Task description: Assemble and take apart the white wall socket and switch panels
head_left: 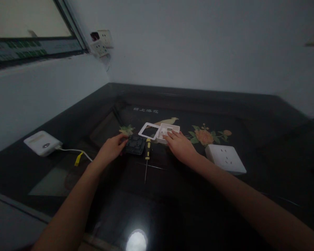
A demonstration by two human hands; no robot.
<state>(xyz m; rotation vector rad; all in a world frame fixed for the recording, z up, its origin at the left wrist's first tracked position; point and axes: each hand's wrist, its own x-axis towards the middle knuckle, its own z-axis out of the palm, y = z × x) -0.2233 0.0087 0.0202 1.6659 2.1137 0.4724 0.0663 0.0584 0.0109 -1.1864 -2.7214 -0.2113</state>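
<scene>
My left hand (114, 147) grips the left edge of a black socket module (135, 145), which lies face down on the dark table. Its fingers are closed at that edge, and some are hidden. A shallow white socket box (161, 135) lies open side up, and my right hand (180, 143) holds it by its right side with fingers reaching over the rim. Touching the box on the left is a thin white cover frame (144, 134). Between my hands lies a screwdriver (147, 150) with a black and yellow handle, its shaft pointing toward me.
A complete white wall socket (225, 158) rests to the right, beside my forearm. At the left, a white device (42, 143) has a white cable (77, 150) with a yellow tag (79, 159). Wall sockets (102, 42) are in the far left corner. The table (188, 195) is glossy.
</scene>
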